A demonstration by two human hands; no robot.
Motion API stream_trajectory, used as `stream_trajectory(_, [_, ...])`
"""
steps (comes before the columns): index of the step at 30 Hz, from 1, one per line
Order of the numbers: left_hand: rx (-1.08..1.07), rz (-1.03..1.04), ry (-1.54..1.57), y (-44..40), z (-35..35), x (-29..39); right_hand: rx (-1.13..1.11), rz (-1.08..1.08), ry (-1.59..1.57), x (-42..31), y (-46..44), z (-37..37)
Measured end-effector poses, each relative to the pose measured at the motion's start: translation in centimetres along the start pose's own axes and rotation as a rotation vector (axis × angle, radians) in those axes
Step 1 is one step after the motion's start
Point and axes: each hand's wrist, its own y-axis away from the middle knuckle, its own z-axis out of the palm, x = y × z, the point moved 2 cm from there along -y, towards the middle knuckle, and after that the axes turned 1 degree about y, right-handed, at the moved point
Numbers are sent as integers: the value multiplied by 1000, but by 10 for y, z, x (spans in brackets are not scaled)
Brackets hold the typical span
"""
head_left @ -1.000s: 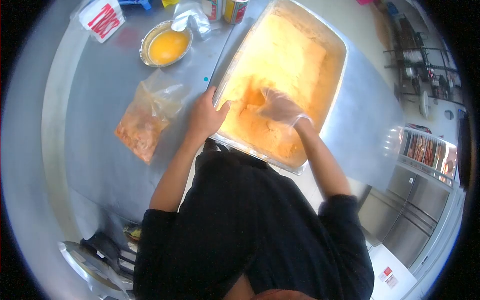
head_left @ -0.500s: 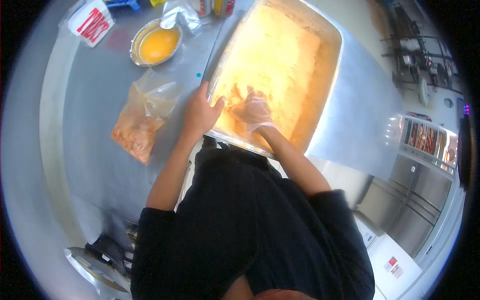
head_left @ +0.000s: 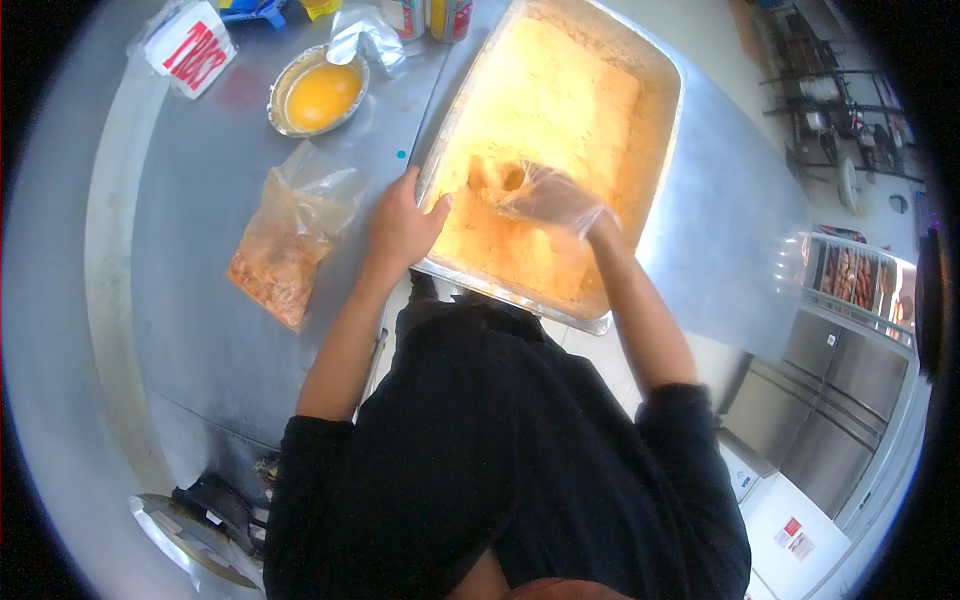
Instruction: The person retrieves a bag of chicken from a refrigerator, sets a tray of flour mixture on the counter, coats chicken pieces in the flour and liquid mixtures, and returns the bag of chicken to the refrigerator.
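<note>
A large metal tray [head_left: 652, 215] holds a thick layer of yellow-orange crumbs [head_left: 545, 100]. My bare left hand [head_left: 405, 218] is closed on its left rim, thumb over the edge and fingers along the outer side. Inside the tray, my right hand [head_left: 550, 197] wears a clear plastic glove. Its fingers are curled and coated with crumbs at the left-middle of the layer; what they hold, if anything, I cannot make out. A plastic bag [head_left: 285, 245] of pale orange, meat-like pieces lies on the metal table, left of my left hand.
An oval foil bowl [head_left: 280, 100] of yellow liquid, like beaten egg, stands on the table [head_left: 190, 220] beyond the bag. Crumpled foil [head_left: 360, 35], cans [head_left: 450, 18] and a white package with red letters [head_left: 195, 52] are near the far edge. Steel refrigerator doors [head_left: 830, 400] stand at right.
My right hand has moved right and slightly away from me across the crumbs, its wrist swinging right. My left hand keeps its hold on the rim.
</note>
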Motion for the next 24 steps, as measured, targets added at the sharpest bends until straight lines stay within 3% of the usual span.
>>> stream_trajectory(1, [4,-1,-7,0,1,-2,-54,-61,13,-4,-5,-5])
stream_trajectory(4, [22,5,-15,1,4,-6,67,21,148,1,-43,-13])
stream_trajectory(7, [25,17,-15,0,5,-8,159,-228,132,20,-101,29])
stream_trajectory(8, [24,19,-13,-1,5,-8,145,-271,260,27,-109,48])
stream_trajectory(10, [-83,-80,17,-3,2,-5,244,-600,236,32,-99,62])
stream_trajectory(13, [-125,-143,32,0,-1,-5,-3,-684,564,12,-83,42])
stream_trajectory(15, [-127,-141,28,-3,-2,0,-284,-201,350,1,-76,34])
stream_trajectory(17, [-126,-163,27,-1,-6,4,-157,-235,0,7,-69,27])
stream_trajectory(19, [-106,-174,25,1,-6,4,-70,-162,-106,12,-53,16])
stream_trajectory(21, [-110,-166,28,0,-2,2,0,9,32,-8,-25,-16])
stream_trajectory(24, [-115,-150,26,-2,1,-4,-126,66,268,54,-38,15])
